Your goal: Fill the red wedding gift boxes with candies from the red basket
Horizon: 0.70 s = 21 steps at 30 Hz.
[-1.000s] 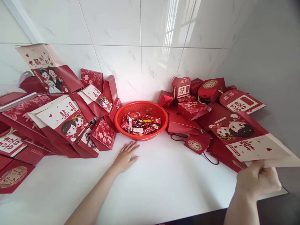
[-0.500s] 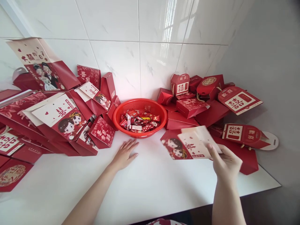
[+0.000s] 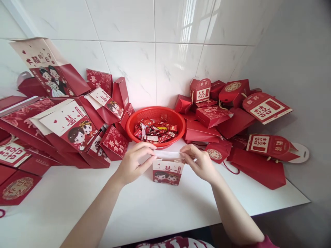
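The small paper box (image 3: 167, 174) is in front of the person, just on the near side of the red plastic basket (image 3: 182, 130), and it seems to stand upright on the desk (image 3: 181, 210). The left hand (image 3: 134, 163) pinches the left end of its raised top flap between thumb and fingers; the right hand (image 3: 201, 163) pinches the right end, so the mouth lies between them.

The box looks like thin folded card, so it is probably very light, stiff along its creases but easily bent at the flap. Its printed skin looks smooth and perhaps a little slippery. The top corners make a sensible grip; a hard squeeze on the side walls would likely dent them.

Its upper part is cream, its lower part red with cartoon figures. The basket is round and perforated, filled with shiny wrapped sweets (image 3: 155, 132). Folded card boxes (image 3: 69, 125) are heaped at left; at right lie more red cartons (image 3: 212, 117), some with rope handles. Behind rises glossy, marble-veined tile (image 3: 129, 69).
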Motion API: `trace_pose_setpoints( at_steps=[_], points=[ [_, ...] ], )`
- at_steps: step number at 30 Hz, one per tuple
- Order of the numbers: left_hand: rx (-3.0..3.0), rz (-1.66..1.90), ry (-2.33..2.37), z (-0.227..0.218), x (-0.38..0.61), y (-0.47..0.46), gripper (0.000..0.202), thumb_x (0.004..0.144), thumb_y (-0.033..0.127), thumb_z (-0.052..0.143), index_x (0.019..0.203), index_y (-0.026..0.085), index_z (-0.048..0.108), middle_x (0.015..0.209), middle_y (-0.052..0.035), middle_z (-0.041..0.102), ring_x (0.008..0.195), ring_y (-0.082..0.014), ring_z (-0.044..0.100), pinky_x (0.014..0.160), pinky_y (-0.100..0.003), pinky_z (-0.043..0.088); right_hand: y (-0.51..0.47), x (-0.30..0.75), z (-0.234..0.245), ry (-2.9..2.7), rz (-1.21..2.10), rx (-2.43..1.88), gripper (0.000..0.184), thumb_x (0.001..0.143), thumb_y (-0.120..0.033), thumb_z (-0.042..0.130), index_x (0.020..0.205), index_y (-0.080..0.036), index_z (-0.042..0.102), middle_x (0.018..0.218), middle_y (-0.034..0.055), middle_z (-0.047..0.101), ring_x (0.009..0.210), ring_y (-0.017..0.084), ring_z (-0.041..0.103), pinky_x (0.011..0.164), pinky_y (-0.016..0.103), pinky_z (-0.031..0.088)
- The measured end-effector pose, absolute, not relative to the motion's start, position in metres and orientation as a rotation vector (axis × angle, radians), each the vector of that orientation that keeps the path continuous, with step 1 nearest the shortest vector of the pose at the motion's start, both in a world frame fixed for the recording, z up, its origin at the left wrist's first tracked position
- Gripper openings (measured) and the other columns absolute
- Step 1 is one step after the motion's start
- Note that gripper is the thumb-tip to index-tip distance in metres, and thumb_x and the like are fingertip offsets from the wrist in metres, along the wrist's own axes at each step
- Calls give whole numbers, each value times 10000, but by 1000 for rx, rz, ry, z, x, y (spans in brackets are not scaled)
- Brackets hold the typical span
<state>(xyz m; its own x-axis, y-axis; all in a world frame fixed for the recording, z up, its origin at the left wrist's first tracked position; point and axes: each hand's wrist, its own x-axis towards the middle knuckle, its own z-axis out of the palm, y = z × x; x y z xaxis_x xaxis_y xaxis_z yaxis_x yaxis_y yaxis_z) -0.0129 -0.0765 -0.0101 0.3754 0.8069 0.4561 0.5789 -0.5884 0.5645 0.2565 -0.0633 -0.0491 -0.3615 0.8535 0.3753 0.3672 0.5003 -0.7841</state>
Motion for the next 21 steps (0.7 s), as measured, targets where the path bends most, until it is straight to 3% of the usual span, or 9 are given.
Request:
trace_pose_setpoints(
  at_steps=[3,6,11,16,21],
  points=[
    [2410,858,1195,4,-4,-70,175,934,283,539,933,234,707,1166,-25,642,1106,-168,590,997,-290,446,-58,247,-43,-2046,771,-931,232,1012,-262,371,1075,-191,583,857,35,666,667,126,640,639,244,496],
    [2397,838,1271,0,-1,-63,207,944,273,520,999,240,717,1067,-23,679,1039,-165,616,939,-284,473,-55,241,-37,-2157,699,-892,293,1013,-227,363,1111,-202,638,935,51,685,723,131,646,686,249,494],
    [2412,707,1308,-7,-7,-60,213,909,261,581,1038,293,747,948,4,728,915,-165,642,805,-271,488,-52,236,-36,-2227,636,-887,295,1001,-252,445,1194,-236,667,983,56,704,826,158,648,738,267,493],
    [2394,572,1286,-7,-10,-61,228,927,301,548,954,281,774,862,3,730,812,-160,650,708,-261,476,-47,235,-30,-2351,634,-907,245,947,-377,570,1116,-278,716,1151,54,666,867,154,659,772,274,501],
    [2430,555,1235,-5,-7,-63,301,941,363,522,811,251,770,798,-7,713,779,-158,640,691,-259,459,-41,229,-9,-2565,585,-829,205,954,-299,565,991,-221,751,918,37,735,799,156,668,723,258,468]
  ],
)
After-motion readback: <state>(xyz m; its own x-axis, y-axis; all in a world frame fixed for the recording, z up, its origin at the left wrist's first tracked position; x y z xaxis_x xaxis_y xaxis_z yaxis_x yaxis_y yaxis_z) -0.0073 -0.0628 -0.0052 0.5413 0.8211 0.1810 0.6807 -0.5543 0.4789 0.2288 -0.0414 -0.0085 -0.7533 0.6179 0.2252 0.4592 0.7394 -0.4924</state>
